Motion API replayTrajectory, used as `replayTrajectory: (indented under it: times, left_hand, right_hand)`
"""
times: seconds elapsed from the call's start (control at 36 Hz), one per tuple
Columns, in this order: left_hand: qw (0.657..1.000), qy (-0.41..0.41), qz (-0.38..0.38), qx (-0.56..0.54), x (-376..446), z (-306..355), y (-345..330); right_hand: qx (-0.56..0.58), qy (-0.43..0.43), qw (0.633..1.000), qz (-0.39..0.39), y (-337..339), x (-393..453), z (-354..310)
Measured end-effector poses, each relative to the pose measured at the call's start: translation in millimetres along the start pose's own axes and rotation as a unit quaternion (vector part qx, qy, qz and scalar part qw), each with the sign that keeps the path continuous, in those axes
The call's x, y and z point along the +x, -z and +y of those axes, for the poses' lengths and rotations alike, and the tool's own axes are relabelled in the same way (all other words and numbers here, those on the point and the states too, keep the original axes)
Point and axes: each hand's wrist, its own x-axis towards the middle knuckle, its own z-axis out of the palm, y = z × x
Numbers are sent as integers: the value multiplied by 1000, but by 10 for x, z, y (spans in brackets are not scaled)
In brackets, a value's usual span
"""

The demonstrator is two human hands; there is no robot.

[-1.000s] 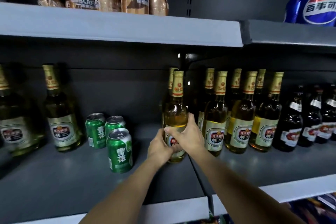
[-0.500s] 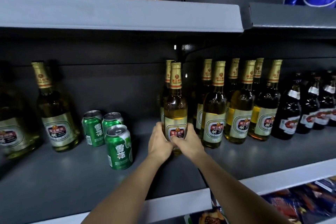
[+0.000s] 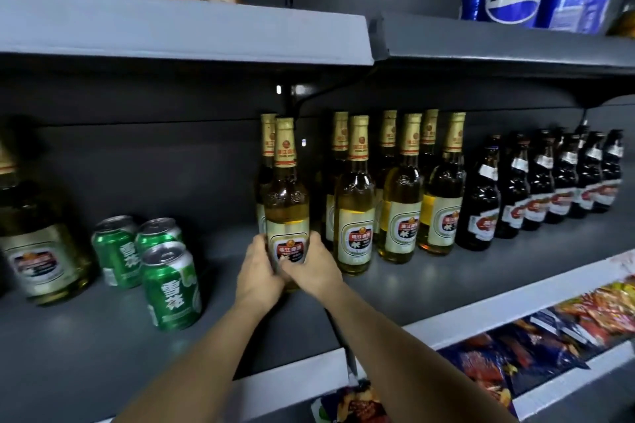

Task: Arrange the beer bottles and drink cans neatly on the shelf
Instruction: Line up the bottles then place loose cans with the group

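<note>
While both of your hands are wrapped round the lower body of the beer bottle point(image 3: 287, 216), keep it upright and let its base stay flat on the shelf point(image 3: 395, 288) as you nudge it. Your left hand point(image 3: 257, 273) grips the label's left side and your right hand point(image 3: 314, 268) grips the right, thumbs meeting across the front, so the grip is closed on the glass from both flanks. The bottle stands at the front of the shelf, just ahead of a second bottle point(image 3: 267, 148) of the same kind and left of the row of gold-labelled bottles point(image 3: 398, 203). A good finish, I judge, is to slide it right until it sits level with the nearest front bottle point(image 3: 355, 213), label facing out, without clinking the two together.

Mind the shelf's front lip point(image 3: 299, 385) close below your wrists, and the underside of the upper shelf point(image 3: 185, 34) not far above the caps, so lifting high is unwise. Open room lies to the left, between this bottle and the green cans point(image 3: 147, 261). Further left stand two more beer bottles point(image 3: 37, 244), well apart from the row, likely your next job
</note>
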Motion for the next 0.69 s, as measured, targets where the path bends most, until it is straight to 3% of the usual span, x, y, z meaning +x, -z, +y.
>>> replayTrajectory:
  times: [0.08, 0.17, 0.28, 0.36, 0.53, 0.64, 0.69]
  left_hand:
    - [1000, 16, -17, 3, -50, 83, 37]
    - [1000, 24, -15, -3, -131, 127, 137]
    - [998, 26, 26, 45, -350, 168, 313]
    - [990, 2, 80, 119, -557, 139, 445]
    - [961, 6, 207, 183, -850, 61, 883]
    - [948, 45, 244, 198, -939, -111, 1311]
    - [943, 69, 253, 203, -941, -235, 1555]
  right_hand:
    - [-33, 22, 999, 9, -3, -11, 13]
    - [-57, 67, 994, 70, 13, -142, -5]
    - [-79, 173, 963, 192, 46, -448, -92]
    - [-89, 256, 934, 233, -9, -600, -203]
    - [-81, 335, 926, 154, -171, -711, -610]
    - [-145, 298, 942, 46, -383, -680, -827]
    - [-169, 274, 946, 32, -489, -671, -934]
